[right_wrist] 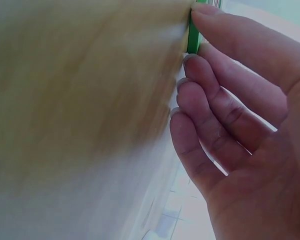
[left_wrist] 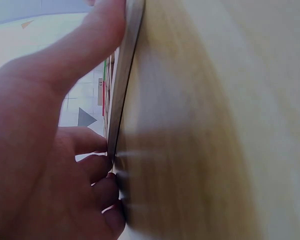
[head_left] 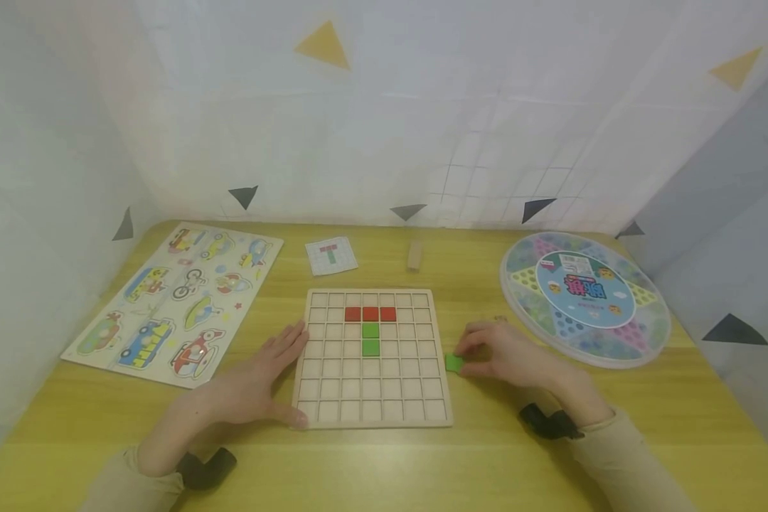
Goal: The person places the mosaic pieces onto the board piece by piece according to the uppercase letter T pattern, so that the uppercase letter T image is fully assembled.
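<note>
A wooden grid board (head_left: 372, 410) lies flat in the middle of the table in the head view. Three red square tiles (head_left: 370, 313) form a row in its upper part, and two green square tiles (head_left: 371, 338) run down from the middle one. My left hand (head_left: 249, 384) rests along the board's left edge, thumb at the lower corner and fingers touching the side, as the left wrist view also shows. Just right of the board, my right hand (head_left: 508, 359) pinches a loose green square tile (right_wrist: 193, 37) between thumb and fingers, close to the tabletop.
Behind the board lie a small card (head_left: 331, 257) printed with a red and green T and a small wooden block (head_left: 414, 255). A vehicle puzzle board (head_left: 173, 306) is at the left. To the right sits a round, clear-rimmed game box (head_left: 585, 299).
</note>
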`<state>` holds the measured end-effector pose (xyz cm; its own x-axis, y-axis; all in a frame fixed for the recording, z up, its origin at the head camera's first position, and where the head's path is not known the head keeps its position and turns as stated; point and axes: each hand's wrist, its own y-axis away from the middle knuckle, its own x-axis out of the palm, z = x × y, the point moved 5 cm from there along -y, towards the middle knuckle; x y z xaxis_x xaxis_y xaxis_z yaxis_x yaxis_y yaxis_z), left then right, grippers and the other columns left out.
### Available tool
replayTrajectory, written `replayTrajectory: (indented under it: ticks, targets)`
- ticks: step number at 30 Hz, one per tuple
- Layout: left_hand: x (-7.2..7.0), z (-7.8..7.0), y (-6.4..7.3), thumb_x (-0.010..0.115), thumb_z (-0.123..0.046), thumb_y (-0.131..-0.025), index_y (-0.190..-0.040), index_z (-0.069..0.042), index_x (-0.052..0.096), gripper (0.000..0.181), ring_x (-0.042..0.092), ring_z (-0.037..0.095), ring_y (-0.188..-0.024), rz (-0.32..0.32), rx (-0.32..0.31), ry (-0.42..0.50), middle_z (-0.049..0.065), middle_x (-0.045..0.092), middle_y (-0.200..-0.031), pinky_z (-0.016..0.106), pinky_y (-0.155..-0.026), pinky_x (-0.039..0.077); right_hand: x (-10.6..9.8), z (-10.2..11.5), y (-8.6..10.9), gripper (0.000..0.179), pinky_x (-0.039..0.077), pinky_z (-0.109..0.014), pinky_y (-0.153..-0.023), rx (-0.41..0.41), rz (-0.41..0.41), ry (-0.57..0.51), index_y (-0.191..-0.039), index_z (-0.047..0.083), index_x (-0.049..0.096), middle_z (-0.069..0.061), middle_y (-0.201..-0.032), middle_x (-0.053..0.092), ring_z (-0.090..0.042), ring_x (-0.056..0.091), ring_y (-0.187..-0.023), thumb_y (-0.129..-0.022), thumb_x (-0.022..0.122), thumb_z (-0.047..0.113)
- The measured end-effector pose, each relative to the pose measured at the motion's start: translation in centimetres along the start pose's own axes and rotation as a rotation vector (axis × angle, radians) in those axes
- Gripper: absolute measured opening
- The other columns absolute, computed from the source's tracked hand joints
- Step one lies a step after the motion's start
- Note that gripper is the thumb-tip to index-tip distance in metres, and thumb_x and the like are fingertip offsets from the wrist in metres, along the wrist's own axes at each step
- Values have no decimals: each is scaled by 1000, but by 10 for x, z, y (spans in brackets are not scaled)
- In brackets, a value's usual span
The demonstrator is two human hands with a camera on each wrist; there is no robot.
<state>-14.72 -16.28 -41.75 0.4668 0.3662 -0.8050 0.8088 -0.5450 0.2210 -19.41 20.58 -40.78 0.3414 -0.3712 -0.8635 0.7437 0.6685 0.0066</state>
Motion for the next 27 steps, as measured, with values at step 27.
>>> replayTrajectory:
  ticks: [27]
  targets:
    - [1, 2, 0, 76, -71, -69, -162, -11, 10, 129, 0, 36, -154, 4, 8, 20, 7, -3, -169, 57, -123, 12, -21, 9, 7, 15, 56, -26, -77, 95, -47, -36, -100, 26, 74, 16, -95, 66, -6, 61, -84, -86, 80, 24]
